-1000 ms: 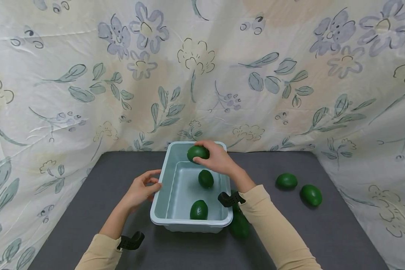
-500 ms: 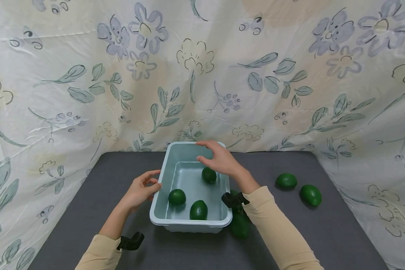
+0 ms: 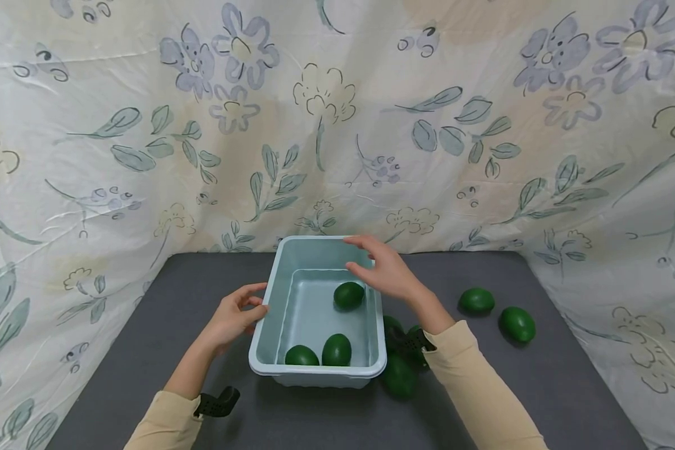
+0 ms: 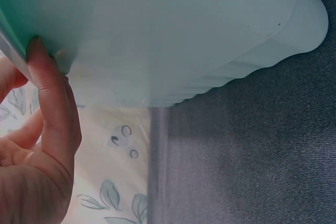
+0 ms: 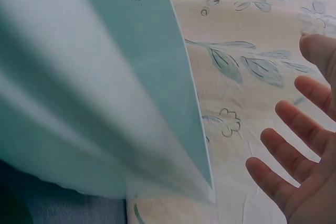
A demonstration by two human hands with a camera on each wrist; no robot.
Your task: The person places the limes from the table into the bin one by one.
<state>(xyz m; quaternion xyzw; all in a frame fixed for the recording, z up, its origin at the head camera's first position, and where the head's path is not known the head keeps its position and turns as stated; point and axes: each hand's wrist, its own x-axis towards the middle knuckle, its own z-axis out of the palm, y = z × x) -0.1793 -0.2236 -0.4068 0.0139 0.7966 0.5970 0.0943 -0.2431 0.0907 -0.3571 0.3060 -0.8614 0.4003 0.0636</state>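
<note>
A pale blue-green plastic bin [image 3: 318, 370] stands on the dark cloth. Three glossy dark green, avocado-like fruits lie inside: one fruit [image 3: 349, 295] towards the right wall, and two, a left fruit [image 3: 301, 355] and a right fruit [image 3: 336, 350], side by side at the near end. My left hand [image 3: 237, 317] grips the bin's left rim; in the left wrist view its fingers [image 4: 52, 98] lie on both sides of that rim. Over the far right rim hovers my right hand [image 3: 385, 267], holding nothing, its fingers [image 5: 294, 153] spread apart in the right wrist view.
Against the bin's right side lie several more green fruits [image 3: 399, 378], partly hidden by the right wrist camera [image 3: 413, 342]. Farther right are two others, a nearer fruit [image 3: 517, 325] and a farther fruit [image 3: 476, 301]. A floral curtain [image 3: 337, 125] hangs behind the table.
My right hand let go of a green fruit over the bin and drew back to the right. That fruit rolled to the near end. My left hand stayed on the rim.
</note>
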